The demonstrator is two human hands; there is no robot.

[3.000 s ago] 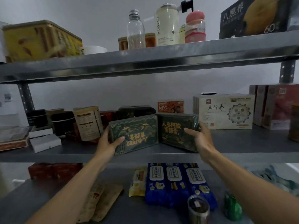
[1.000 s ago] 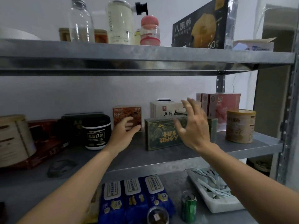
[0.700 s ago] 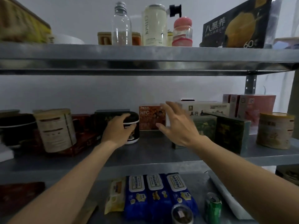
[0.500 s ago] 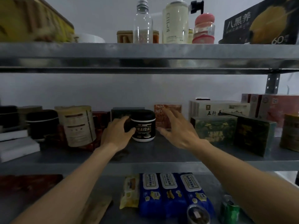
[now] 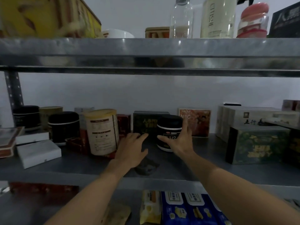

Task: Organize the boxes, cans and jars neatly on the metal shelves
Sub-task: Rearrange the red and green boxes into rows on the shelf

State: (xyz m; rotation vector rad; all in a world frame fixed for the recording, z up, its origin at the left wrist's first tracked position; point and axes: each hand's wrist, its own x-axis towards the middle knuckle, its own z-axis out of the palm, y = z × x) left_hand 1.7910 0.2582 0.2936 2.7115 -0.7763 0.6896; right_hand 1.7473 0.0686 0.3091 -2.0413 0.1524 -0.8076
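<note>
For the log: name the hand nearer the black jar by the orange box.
Right. Right hand flanks the black jar on its right; left hand lies apart on its left.

Black jar point(image 5: 168, 125), white-banded, upright on middle metal shelf point(image 5: 211, 151); apparently fronting a dark box point(image 5: 144, 122).

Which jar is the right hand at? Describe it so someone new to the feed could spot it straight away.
On the middle metal shelf, near its centre, it stands before a dark green box, left of the orange NFC box. The jar is short, round, black with a white band, beside the right hand. The other black jars sit far left.
</note>
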